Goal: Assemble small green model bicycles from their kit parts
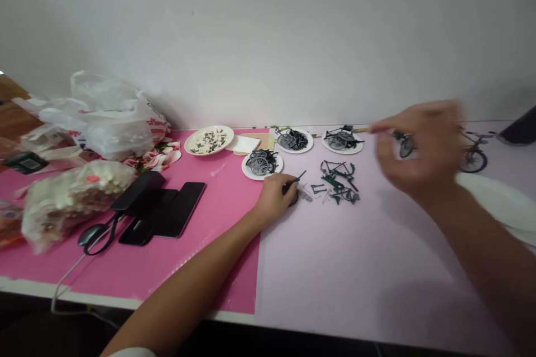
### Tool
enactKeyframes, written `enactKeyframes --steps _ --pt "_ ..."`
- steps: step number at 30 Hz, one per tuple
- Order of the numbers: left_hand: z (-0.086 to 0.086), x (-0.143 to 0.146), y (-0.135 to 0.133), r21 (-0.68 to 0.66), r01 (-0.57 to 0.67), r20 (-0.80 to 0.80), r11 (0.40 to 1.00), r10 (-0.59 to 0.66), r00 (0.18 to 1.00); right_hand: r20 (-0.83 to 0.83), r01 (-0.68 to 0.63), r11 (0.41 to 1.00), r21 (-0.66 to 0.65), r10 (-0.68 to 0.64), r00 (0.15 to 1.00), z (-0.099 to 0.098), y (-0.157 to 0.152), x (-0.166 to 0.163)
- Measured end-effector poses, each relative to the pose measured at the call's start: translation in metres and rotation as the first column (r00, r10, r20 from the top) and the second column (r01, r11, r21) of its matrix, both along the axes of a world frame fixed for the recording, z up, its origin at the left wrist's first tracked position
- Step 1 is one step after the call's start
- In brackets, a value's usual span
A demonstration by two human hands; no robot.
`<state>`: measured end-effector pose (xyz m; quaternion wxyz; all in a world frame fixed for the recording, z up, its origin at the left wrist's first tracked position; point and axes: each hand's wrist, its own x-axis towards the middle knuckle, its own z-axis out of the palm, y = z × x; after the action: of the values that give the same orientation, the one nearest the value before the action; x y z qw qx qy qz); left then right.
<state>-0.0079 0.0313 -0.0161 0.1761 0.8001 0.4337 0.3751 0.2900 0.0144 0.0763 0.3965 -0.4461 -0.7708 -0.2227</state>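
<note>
My left hand rests on the table with its fingers closed round a small dark part with a thin black rod sticking out. Beside it lies a heap of small dark green model bicycle parts. My right hand is raised and smeared by motion, fingers pinched together near a thin stick; what it holds I cannot make out. Behind that hand stands a small assembled model bicycle. Three small white plates hold wheels and dark parts.
A white bowl of small pale pieces sits on the pink mat. Black phones, scissors and plastic bags lie at left. Another white plate is at right, with a lilac mat under my arms.
</note>
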Motion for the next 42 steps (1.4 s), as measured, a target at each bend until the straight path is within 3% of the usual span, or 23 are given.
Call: enactKeyframes --steps 4,7,12,18,27,35,42 --pt "-0.002 -0.001 0.002 -0.004 -0.026 0.016 1.000 0.026 1.000 0.065 -0.050 0.977 -0.207 0.065 0.996 -0.049 0.026 -0.004" --pt "-0.002 -0.001 0.002 -0.006 -0.032 0.011 0.999 0.032 0.999 0.019 -0.005 0.927 -0.375 0.013 1.000 -0.081 0.033 0.005" --pt "-0.002 -0.001 0.001 -0.002 -0.036 -0.001 0.999 0.036 0.999 -0.047 0.058 0.901 -0.430 -0.086 0.995 -0.102 0.031 0.016" --pt "-0.003 -0.001 0.001 0.016 -0.042 -0.025 0.999 0.042 0.999 -0.042 0.074 0.875 -0.478 -0.107 0.993 -0.113 0.036 0.019" --pt "-0.002 -0.002 0.000 0.020 -0.024 -0.034 1.000 0.024 0.999 -0.086 0.065 0.847 -0.528 -0.129 0.988 -0.105 0.033 0.017" --pt "0.000 -0.002 -0.001 0.012 -0.010 -0.029 1.000 0.010 1.000 -0.137 0.062 0.861 -0.504 -0.151 0.979 -0.105 0.033 0.020" --pt "0.002 -0.001 -0.001 -0.002 0.000 -0.015 1.000 0.000 1.000 -0.065 0.117 0.871 -0.478 -0.168 0.984 -0.100 0.034 0.023"
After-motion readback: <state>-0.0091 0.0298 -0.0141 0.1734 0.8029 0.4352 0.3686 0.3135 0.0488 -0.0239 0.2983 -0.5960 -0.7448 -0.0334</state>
